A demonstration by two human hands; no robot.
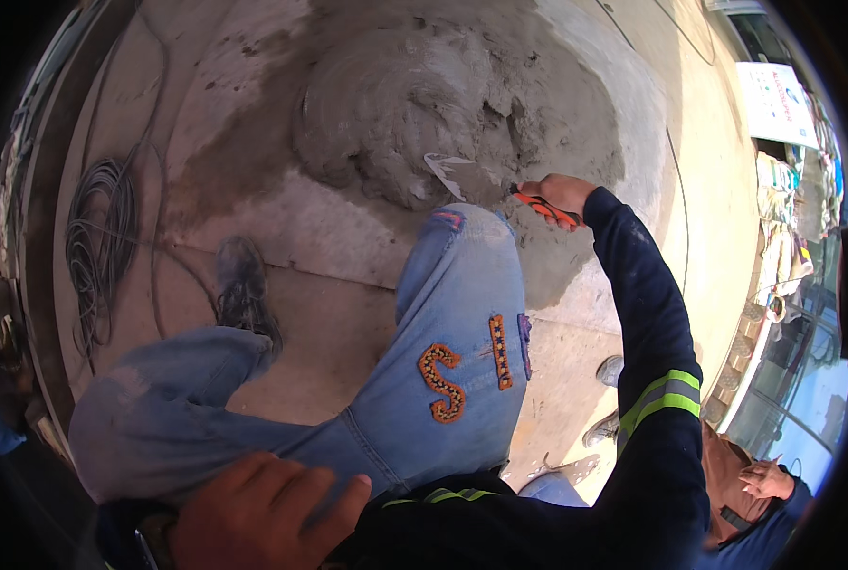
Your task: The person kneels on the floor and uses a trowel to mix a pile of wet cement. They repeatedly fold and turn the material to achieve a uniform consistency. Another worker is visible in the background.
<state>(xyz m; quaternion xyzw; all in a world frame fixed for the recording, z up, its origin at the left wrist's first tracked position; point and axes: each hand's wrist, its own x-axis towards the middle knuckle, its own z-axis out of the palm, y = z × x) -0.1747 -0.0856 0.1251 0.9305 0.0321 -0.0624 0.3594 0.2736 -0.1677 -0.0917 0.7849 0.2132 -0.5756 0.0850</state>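
Note:
My right hand (558, 195) grips the orange-and-black handle of a trowel (484, 179). Grey wet mortar coats part of the trowel's pointed metal blade, which rests at the near side of a broad mortar heap (459, 92). A hollow and ridges mark the heap's surface. Close to the camera, my left hand (270, 509) is held over my lap with its fingers bent. Its back faces me, so the palm side is hidden, and no object shows in it. My bent knee in blue jeans (459, 306) comes up just short of the trowel blade.
The mortar lies on a pale board (267, 206) with wet stains. A coiled grey cable (99, 235) lies on the left, its loose end running near my shoe (242, 285). Another person's hand (766, 478) and shoes (604, 429) appear at the lower right. A printed sign (776, 103) stands upper right.

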